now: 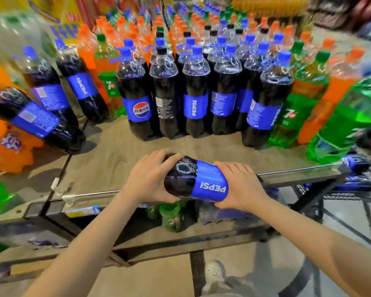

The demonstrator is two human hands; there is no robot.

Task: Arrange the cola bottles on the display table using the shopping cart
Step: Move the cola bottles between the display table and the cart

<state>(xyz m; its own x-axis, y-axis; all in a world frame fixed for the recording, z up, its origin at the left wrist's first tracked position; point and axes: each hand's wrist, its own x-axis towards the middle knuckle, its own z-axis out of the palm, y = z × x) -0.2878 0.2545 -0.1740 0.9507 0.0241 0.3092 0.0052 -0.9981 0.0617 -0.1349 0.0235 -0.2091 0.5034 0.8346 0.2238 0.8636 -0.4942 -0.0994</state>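
Observation:
A large cola bottle [198,179] with a blue label lies sideways between both hands, just above the front edge of the display table [107,159]. My left hand [150,177] grips its base end. My right hand [238,187] grips the upper part, hiding the neck and cap. Behind it, a row of upright cola bottles [195,93] with blue caps stands in the middle of the table. More cola bottles [43,103] stand at the left. At the right edge, the shopping cart [360,183] holds more cola bottles.
Green soda bottles [298,108] and orange soda bottles [334,93] flank the cola on the right; orange and green ones stand at the left and behind. A metal rail [298,175] edges the table front. Green bottles [171,215] sit on a lower shelf.

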